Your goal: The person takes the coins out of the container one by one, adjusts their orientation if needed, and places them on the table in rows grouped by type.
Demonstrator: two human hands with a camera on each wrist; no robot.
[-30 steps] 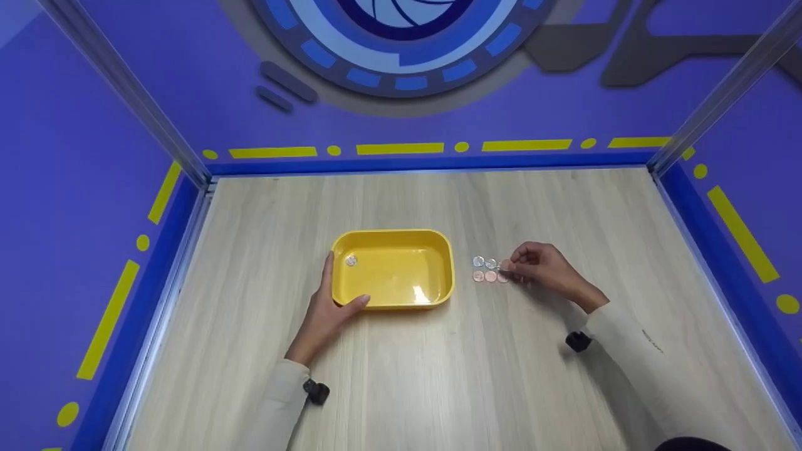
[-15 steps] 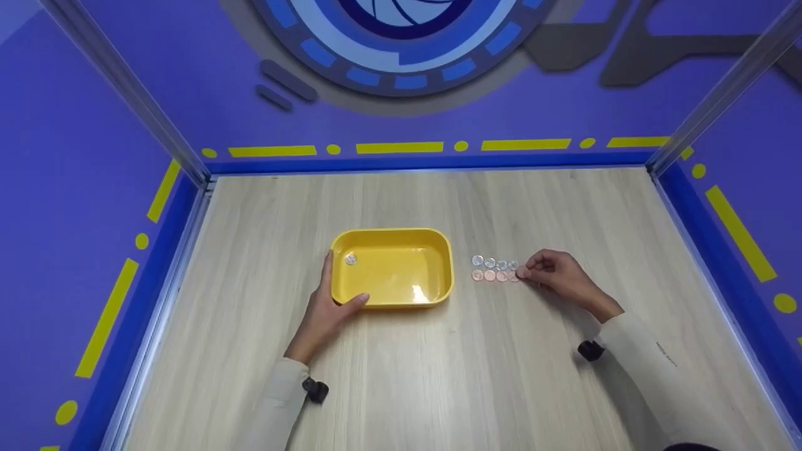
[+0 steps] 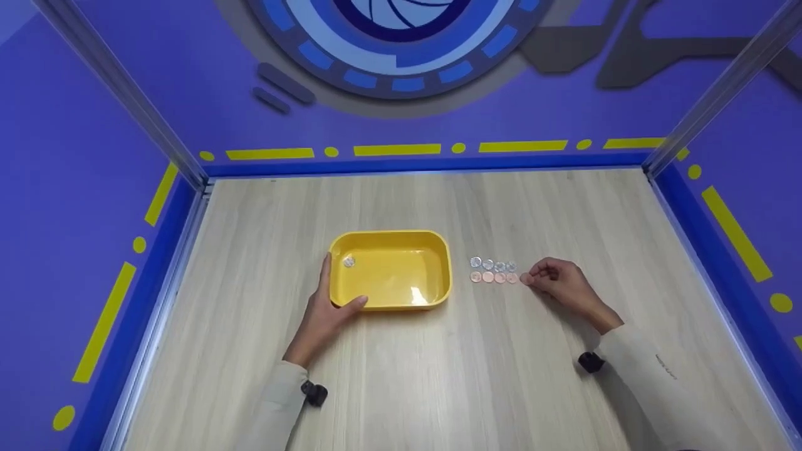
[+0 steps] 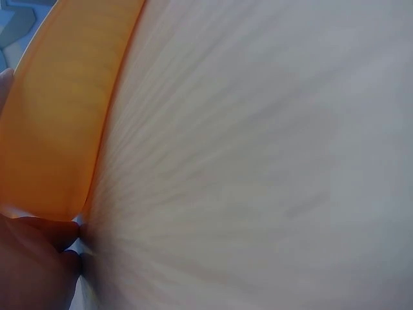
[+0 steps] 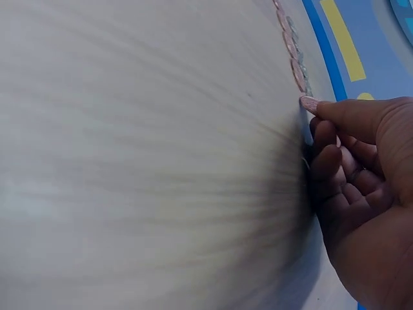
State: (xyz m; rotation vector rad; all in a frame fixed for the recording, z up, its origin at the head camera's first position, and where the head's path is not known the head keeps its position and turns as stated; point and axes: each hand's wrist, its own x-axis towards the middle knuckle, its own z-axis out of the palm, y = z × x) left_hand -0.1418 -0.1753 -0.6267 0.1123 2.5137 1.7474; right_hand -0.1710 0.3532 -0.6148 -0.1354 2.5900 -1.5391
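A yellow plastic bin (image 3: 391, 304) sits mid-table, and one silver coin (image 3: 349, 262) lies in its far left part. My left hand (image 3: 322, 322) holds the bin's left end, thumb at the front rim and fingers along the left side; the left wrist view shows the bin's wall (image 4: 58, 116) beside the hand. Right of the bin lie two short rows, silver coins (image 3: 488, 265) behind and copper coins (image 3: 488, 277) in front. At the copper row's right end, my right hand (image 3: 567, 285) pinches another copper coin (image 5: 310, 103), close to or on the table.
The wood-grain table (image 3: 413, 376) has blue-purple panels on its left, right and far sides. Metal rails (image 3: 156, 313) run along the table's side edges. Black wrist cameras (image 3: 314, 394) are strapped to both sleeves.
My right hand has moved right and slightly nearer with the copper coin, from over the rows to the copper row's right end. The left hand and the bin have stayed in place.
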